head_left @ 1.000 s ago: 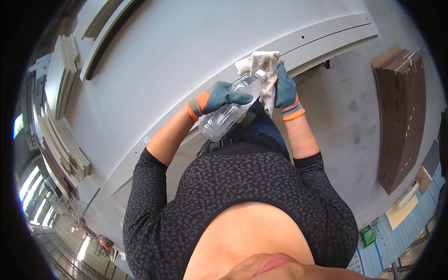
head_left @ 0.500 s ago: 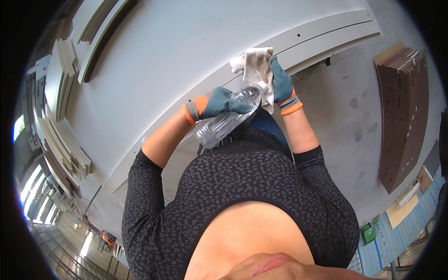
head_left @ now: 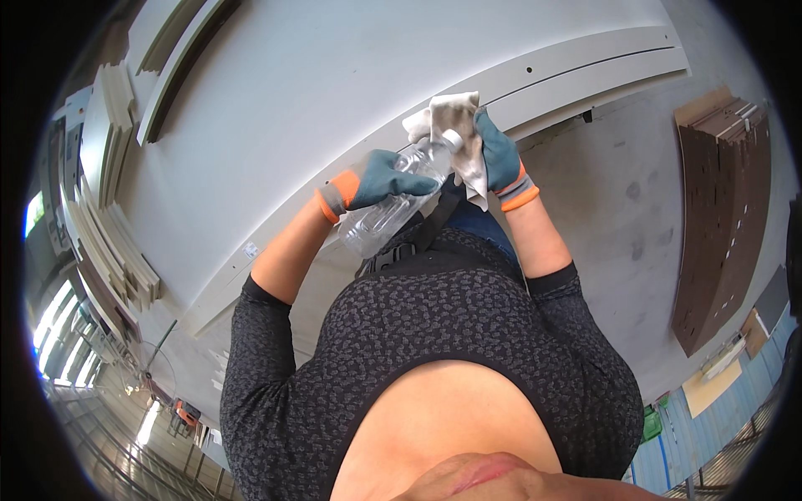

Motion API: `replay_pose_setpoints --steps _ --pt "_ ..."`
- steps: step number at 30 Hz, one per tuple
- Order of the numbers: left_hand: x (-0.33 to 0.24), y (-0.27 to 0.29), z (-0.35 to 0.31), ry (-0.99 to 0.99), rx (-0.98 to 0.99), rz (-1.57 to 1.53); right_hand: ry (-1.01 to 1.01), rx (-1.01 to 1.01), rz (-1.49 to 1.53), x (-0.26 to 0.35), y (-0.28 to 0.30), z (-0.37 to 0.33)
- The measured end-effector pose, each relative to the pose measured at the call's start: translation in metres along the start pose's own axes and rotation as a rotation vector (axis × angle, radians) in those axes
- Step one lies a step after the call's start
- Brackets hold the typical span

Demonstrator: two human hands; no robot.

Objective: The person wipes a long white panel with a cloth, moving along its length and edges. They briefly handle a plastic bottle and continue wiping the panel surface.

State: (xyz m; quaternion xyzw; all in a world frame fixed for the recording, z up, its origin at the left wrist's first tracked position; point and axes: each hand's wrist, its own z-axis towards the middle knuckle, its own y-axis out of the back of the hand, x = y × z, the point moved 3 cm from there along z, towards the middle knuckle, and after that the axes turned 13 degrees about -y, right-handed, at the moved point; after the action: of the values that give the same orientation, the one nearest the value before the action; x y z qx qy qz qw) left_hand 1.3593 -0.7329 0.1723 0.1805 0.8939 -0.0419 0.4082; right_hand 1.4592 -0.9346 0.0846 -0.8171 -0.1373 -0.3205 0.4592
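My left hand (head_left: 387, 181), in a grey-green work glove with an orange cuff, is closed around a clear plastic bottle (head_left: 368, 224). The bottle tilts, its white cap (head_left: 452, 140) up toward the right. In a matching glove, my right hand (head_left: 499, 157) grips a crumpled, stained whitish cloth (head_left: 457, 117). The cloth hangs down beside the bottle's cap, and from here I cannot tell whether the two touch. Below both hands lie long white panels (head_left: 576, 79) with small holes, along the near edge of a wide pale table surface (head_left: 359, 67).
Stacks of pale boards (head_left: 109, 134) stand at the left, with a dark-edged board (head_left: 180, 71) near them. On the grey floor (head_left: 601, 217) at the right lies a tall stack of brown panels (head_left: 718, 217). A green bin (head_left: 652, 424) is at the lower right.
Both hands have shifted slightly left, with the bottle and the cloth in them. The bottle's cap has moved up and left, in front of the cloth.
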Motion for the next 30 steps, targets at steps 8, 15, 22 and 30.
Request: replay_pose_setpoints --steps 8,15,22,30 --pt "0.023 -0.01 0.001 -0.307 -0.226 0.37 -0.111 0.027 0.215 -0.002 0.011 -0.001" --pt "0.058 0.048 -0.032 -0.526 -0.816 0.081 -0.116 0.018 0.184 0.014 -0.015 -0.015" --pt "0.156 0.149 -0.052 -0.556 -1.38 0.347 0.04 -0.463 -0.158 -0.066 -0.019 -0.017" --pt "0.274 0.124 -0.118 -0.391 -1.278 0.404 0.678 -0.696 -1.248 -0.162 -0.184 0.033"
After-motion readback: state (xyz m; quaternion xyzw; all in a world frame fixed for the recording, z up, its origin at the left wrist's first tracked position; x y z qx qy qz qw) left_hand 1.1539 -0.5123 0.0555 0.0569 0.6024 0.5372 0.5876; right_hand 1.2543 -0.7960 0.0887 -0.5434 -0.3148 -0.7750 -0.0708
